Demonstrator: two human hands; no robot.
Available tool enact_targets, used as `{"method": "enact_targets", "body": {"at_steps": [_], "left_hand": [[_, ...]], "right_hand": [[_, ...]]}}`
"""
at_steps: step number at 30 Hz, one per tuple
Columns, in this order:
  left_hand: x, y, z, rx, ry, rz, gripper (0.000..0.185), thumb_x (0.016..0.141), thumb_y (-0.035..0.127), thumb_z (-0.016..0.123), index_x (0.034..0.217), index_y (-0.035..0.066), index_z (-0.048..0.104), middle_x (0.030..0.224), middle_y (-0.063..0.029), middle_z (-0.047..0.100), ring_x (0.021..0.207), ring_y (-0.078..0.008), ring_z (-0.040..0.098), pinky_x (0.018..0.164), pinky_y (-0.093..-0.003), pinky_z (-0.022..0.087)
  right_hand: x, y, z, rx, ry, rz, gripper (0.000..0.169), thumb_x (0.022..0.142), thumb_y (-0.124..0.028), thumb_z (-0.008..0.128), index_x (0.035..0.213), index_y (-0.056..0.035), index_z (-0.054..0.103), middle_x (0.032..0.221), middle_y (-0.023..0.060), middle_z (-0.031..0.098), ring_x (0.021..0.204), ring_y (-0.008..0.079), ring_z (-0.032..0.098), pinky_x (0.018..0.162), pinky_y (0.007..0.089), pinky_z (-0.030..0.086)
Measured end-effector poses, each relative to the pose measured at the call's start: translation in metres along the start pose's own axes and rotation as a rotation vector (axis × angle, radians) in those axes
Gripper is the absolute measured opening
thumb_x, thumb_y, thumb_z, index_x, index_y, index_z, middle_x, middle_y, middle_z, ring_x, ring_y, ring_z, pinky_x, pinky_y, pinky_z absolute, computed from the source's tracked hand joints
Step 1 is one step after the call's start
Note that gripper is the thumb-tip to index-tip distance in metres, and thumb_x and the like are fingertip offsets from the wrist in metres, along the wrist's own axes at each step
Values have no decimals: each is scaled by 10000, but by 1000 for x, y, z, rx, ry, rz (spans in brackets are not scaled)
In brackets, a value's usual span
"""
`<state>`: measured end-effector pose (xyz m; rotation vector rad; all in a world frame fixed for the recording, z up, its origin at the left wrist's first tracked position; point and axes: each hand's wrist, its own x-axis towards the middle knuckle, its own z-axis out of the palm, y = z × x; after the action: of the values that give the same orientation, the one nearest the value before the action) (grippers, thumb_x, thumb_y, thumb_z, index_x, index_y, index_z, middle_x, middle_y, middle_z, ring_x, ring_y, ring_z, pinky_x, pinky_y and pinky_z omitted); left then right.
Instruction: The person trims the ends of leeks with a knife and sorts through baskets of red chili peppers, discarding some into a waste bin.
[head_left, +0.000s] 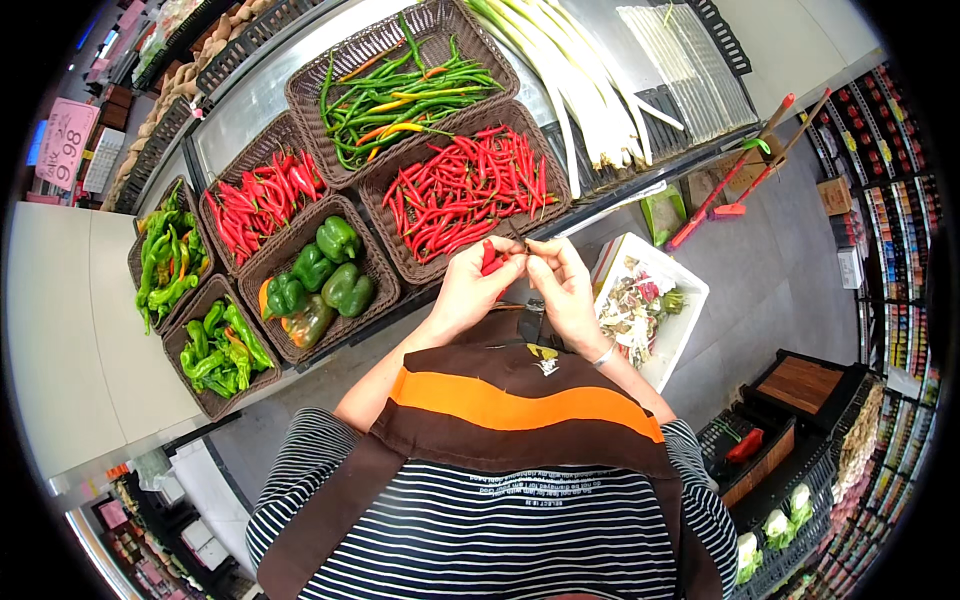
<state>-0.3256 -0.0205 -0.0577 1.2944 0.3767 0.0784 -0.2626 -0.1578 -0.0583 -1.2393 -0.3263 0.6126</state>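
Observation:
My left hand (474, 283) is curled around a few red chili peppers (490, 255), which show between the fingers and below the palm. Beside it, my right hand (561, 289) pinches a small dark piece between thumb and fingertips; what it is cannot be made out. Both hands meet just in front of a brown woven basket (559, 161) heaped with slender red chilies (472, 191). Left of my hands, another woven basket (381, 279) holds several green bell peppers (349, 289), some tinged orange.
Behind are baskets of long green chilies (405, 97) and larger red chilies (266, 199). Leeks (592, 97) lie on the metal display counter (240, 157). A white foam box (686, 315) of vegetable scraps stands at right, near a green dustpan (664, 215) and a red-handled broom (709, 202).

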Motion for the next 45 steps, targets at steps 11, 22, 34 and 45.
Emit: {"method": "enact_targets", "body": {"at_steps": [11,22,34,45], "left_hand": [[-2,9,-11,-140,-147,-103,217,961,149,503,1139,40,561,946,-77,641,485,-27,349,446,-180,278],[14,-6,-61,154,62,-82,186,927,136,580,1096,61,588,879,2,624,669,-23,506,574,-186,411],[38,-45,-130,787,377,-18,175,839,182,621,922,29,641,742,-107,632,684,-192,609,682,-319,482],[64,-67,-134,561,324,-107,195,805,192,690,942,55,683,833,-115,663,797,-229,646,761,-330,489]], "right_hand": [[-41,-11,-78,505,429,165,316,981,-228,428,1210,-27,511,750,-13,478,545,68,309,520,219,273],[-128,151,-325,839,1218,453,308,957,-384,483,751,-155,477,528,-84,415,388,84,225,385,243,179],[-98,153,-322,799,1149,527,182,937,-143,435,763,-104,473,585,-38,383,408,77,216,377,217,200],[1,72,-175,587,641,429,289,946,-341,545,822,-81,522,695,11,491,452,60,303,392,207,238]]}}
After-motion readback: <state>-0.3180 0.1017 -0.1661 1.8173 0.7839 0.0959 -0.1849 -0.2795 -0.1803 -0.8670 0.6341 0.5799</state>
